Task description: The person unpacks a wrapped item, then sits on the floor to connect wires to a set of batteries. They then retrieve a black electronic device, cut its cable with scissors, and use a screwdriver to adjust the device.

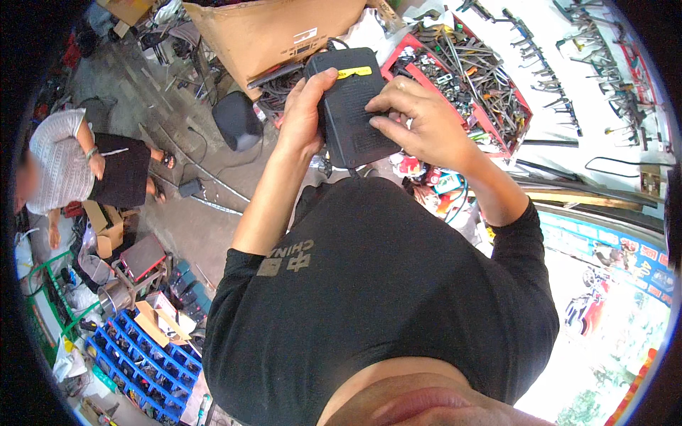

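10 o'clock: co-worker [67, 156], well apart from the work. 11 o'clock: cardboard carton [245, 46], dark print plus a white label, too small to make out. 7–8 o'clock: black shirt [398, 277], pale block lettering, inverted in view.

about 11 o'clock: left hand [304, 117] grasps the black box [348, 131] by its left edge, thumb on the upper face beside the label. box sits at 12 o'clock, held up off any surface, cord [339, 44] at its far end. yellow label [354, 72] across that end, dark print, not legible enough to trust.

1 o'clock: right hand [423, 117] half curled, thumb and fingertips at the box's ribbed face. can't tell if they touch, or pinch anything small.

advice: keep the left grip firm, thumb clear of the label; resting the box would likely steady it. light fingertip pressure, cord slack.

past it: red tray [521, 108] of tools. 3 o'clock: blue banner [643, 266], pale characters, tilted.
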Available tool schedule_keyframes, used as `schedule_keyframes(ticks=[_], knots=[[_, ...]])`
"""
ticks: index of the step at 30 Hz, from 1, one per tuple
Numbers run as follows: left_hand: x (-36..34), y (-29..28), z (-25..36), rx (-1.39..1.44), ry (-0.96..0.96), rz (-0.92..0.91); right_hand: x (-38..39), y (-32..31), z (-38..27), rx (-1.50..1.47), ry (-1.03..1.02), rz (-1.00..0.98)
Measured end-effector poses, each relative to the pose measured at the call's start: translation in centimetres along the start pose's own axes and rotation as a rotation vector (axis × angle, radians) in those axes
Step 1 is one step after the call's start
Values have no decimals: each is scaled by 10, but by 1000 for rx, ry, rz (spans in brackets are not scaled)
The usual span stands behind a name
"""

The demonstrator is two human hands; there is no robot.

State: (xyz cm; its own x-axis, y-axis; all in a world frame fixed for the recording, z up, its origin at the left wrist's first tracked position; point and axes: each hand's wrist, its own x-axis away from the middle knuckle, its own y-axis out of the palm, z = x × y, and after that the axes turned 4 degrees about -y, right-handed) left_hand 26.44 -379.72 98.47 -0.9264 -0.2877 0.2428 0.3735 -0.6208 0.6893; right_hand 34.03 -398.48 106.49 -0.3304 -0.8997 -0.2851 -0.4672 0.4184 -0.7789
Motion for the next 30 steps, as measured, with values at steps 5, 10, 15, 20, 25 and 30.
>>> schedule_keyframes(ticks=[5,10,15,20,25,30], knots=[[3,2,-3,-39,37,62,6,7,4,7,-13,6],[3,5,-1,-75,52,75,7,13,10,65,-49,52],[-3,5,-4,-34,19,105,10,14,11,206,-160,103],[3,14,-4,-11,-46,151,5,14,18,300,-117,147],[2,10,-4,-3,59,99,6,4,18,-15,-104,84],[3,14,2,6,80,168,9,8,10,38,-83,106]])
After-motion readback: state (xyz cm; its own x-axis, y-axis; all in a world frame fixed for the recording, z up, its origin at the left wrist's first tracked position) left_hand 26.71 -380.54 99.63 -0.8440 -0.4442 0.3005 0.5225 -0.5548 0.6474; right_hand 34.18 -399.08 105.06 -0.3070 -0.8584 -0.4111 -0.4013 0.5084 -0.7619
